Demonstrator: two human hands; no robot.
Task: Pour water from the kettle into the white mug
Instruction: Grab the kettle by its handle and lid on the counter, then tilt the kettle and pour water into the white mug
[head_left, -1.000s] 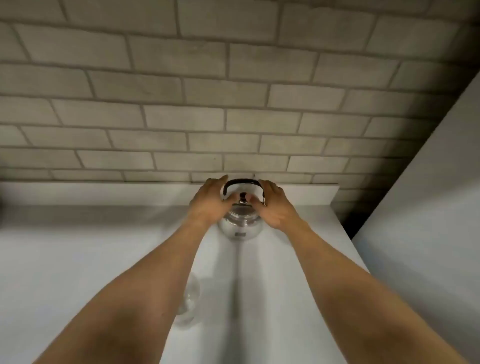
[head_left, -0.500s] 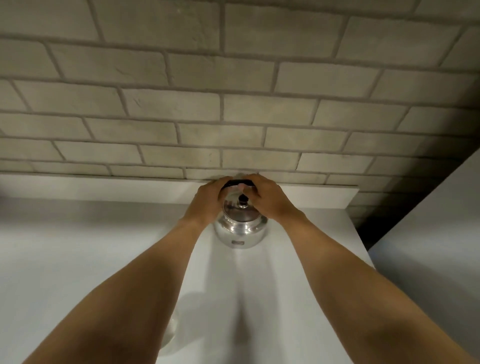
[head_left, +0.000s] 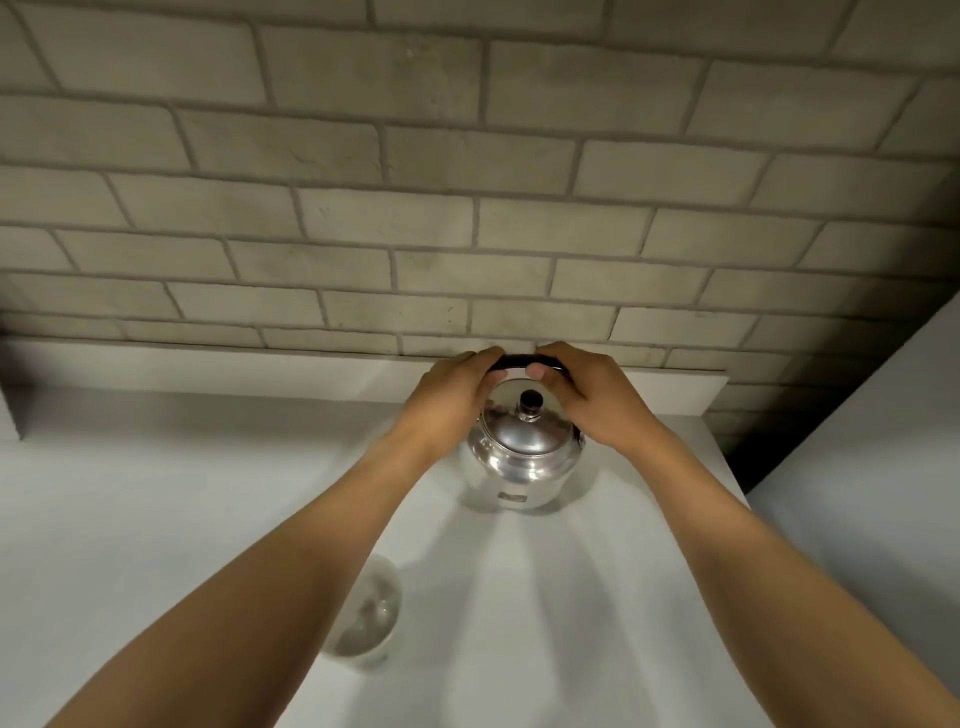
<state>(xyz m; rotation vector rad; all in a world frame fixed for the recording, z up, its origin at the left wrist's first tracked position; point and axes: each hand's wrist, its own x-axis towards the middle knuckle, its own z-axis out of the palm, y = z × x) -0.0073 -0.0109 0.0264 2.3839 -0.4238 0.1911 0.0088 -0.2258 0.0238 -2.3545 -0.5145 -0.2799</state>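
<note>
A shiny steel kettle (head_left: 522, 457) with a black lid knob and a black arched handle stands on the white counter (head_left: 156, 519) near the back wall. My left hand (head_left: 452, 400) curls over the left end of the handle. My right hand (head_left: 587, 395) wraps the right end, thumb on the bar. Nearer to me, a pale mug (head_left: 371, 613) stands on the counter, half hidden under my left forearm; it looks glassy or white with a little liquid or reflection inside.
A grey brick wall (head_left: 467, 208) rises right behind the kettle above a low white ledge (head_left: 208, 369). A tall white panel (head_left: 883, 467) closes off the right side, with a dark gap at the corner.
Both hands went from the sides of the kettle's lid up onto the handle and closed on it. The camera view dipped, so the mug shows more.
</note>
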